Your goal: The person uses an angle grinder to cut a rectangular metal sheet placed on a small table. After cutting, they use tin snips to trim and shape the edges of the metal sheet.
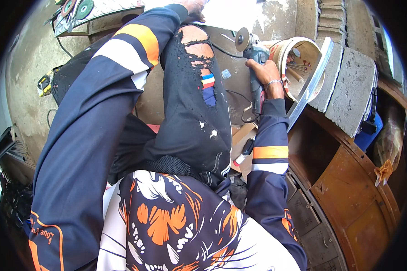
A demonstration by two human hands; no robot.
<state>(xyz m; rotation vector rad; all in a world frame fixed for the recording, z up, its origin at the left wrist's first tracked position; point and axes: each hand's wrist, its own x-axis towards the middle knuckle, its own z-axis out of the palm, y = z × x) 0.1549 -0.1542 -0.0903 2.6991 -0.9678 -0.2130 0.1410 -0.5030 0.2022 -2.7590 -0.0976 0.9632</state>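
My right hand (pixel 267 76) is closed around the body of an angle grinder (pixel 257 95), just right of my torn black trouser knee. A thin cutting disc (pixel 243 39) sits at the grinder's far end, and its cord runs off to the left. Up at the top edge, my left hand (pixel 194 7) lies beside a bright white sheet (pixel 226 14). The frame cuts off part of that hand, so what its fingers do does not show. Close to the grinder, on the right, is a pale bucket (pixel 282 56) with rods and small items inside.
A silver metal bar (pixel 313 83) leans past the bucket, alongside grey concrete blocks (pixel 353 86). A rusty brown metal panel (pixel 355 198) stands lower right. Far left, grinding discs (pixel 83 9) lie on a metal-topped table. A yellow-and-black tool (pixel 45 84) is beside a black bag (pixel 74 79).
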